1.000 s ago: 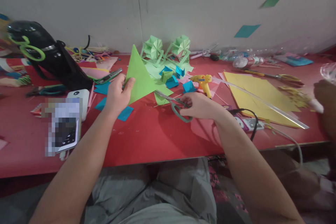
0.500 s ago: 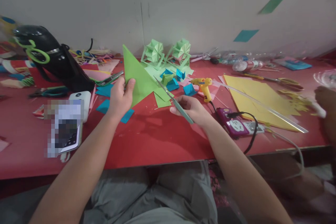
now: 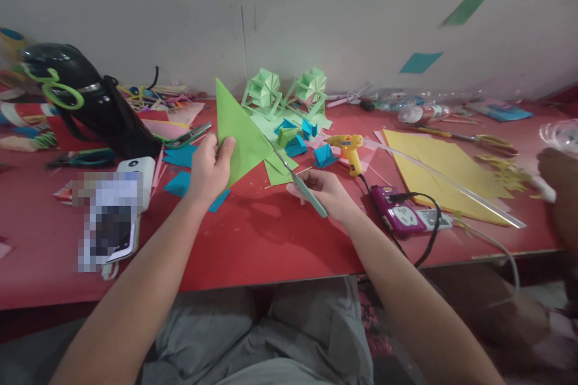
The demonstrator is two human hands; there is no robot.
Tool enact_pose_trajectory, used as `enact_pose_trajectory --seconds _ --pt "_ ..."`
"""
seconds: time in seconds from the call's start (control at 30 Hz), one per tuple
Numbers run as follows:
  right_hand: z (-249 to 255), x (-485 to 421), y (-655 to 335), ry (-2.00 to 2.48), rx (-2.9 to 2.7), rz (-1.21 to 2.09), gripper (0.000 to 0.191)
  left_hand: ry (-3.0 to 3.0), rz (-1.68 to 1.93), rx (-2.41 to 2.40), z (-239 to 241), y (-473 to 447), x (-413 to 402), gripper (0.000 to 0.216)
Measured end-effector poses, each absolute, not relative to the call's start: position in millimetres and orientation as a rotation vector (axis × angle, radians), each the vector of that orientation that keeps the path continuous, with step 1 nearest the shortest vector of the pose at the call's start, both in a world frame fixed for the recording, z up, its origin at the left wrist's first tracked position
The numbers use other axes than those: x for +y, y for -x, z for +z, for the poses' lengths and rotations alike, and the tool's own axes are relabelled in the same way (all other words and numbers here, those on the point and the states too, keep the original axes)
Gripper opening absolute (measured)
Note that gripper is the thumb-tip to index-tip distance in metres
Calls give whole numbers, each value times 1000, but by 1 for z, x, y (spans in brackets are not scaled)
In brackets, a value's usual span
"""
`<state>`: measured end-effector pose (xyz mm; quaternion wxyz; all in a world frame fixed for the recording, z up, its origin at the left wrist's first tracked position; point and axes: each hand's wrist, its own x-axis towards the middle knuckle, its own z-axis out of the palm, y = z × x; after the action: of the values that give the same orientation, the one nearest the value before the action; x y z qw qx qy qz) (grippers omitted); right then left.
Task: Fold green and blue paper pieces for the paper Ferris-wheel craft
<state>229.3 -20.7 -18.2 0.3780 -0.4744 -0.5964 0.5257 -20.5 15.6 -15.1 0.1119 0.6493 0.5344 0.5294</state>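
Note:
My left hand (image 3: 212, 169) pinches a folded green sheet of paper (image 3: 244, 144) between thumb and fingers, raised above the red table with its point upward. In my right hand (image 3: 327, 192) is a knife (image 3: 309, 194) with a grey-green handle and a long thin blade. The blade slants up and left, its tip at the right edge of the green paper. Whether the tip lies inside the fold is too small to tell. Beyond the blade lie more green paper pieces (image 3: 277, 169) and small folded blue paper pieces (image 3: 325, 156).
Two pale green paper models (image 3: 265, 89) stand by the wall. To the right are a yellow glue gun (image 3: 347, 147), a purple power strip (image 3: 400, 213), yellow sheets (image 3: 433, 168) and a clear strip (image 3: 474, 195). A phone (image 3: 117, 222) and black bottle (image 3: 90, 96) stand left. Another person's arm (image 3: 557, 192) shows at right.
My right hand and the knife have shifted slightly left and down, and the blade now meets the paper's edge. The green paper has moved slightly right. My left hand keeps its hold.

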Motion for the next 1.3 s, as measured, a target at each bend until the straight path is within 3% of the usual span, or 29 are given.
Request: enact_pose_trajectory --seconds 1.3 --pt "-16 -23 -230 1206 -1511 1418 46 -1919 1555 1615 -10 23 15 30"
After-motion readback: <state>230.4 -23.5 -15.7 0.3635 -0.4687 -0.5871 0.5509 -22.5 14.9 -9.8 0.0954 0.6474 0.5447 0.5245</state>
